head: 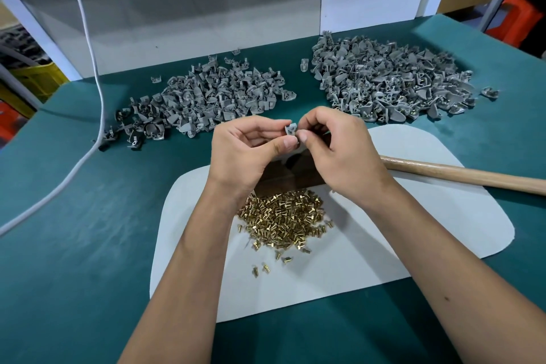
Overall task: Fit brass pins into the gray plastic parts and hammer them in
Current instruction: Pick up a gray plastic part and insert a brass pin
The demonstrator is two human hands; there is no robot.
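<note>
I judge pin fitting in hand: left hand (pixel 245 148) fingers pinch a gray part (pixel 290 129), right hand (pixel 334 145) fingers pinched against it, pin unseen; hammering follows.

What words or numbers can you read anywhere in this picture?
None. No words, numbers or labels can be read on the gray plastic parts, the brass pins, the white mat or the wooden handle.
</note>
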